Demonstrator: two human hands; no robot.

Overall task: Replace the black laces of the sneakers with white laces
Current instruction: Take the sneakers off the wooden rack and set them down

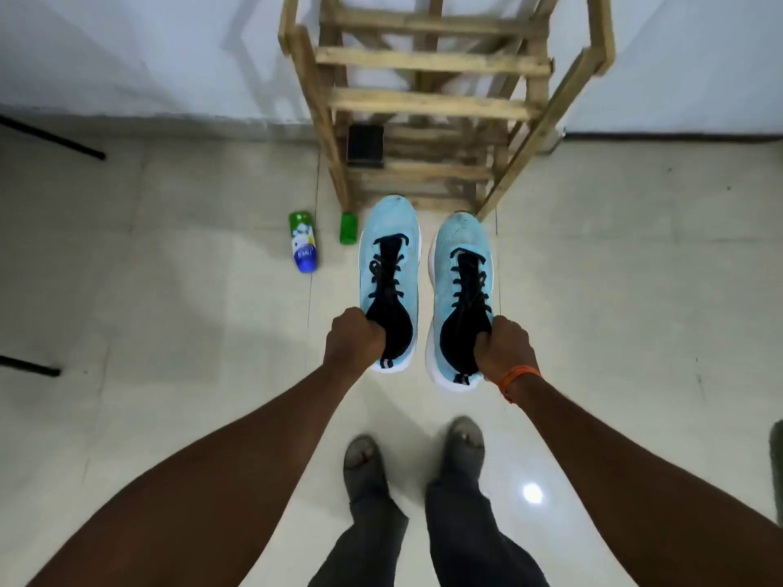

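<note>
Laces (384, 271), black, threaded through both light-blue shoes, toes toward twelve o'clock. Left sneaker (394, 224) just left of centre, gripped at the collar by left hand (354, 338), fingers curled inside at eight o'clock. Right sneaker (464, 233) beside it, apart, gripped likewise by right hand (504, 347) at four o'clock. Wooden rack (423, 103) at twelve o'clock; green bottle (303, 243) lying on tiled floor (169, 247) at ten.

Single head-worn wide view, steeply down and forward, well above the floor (169, 269)
</note>
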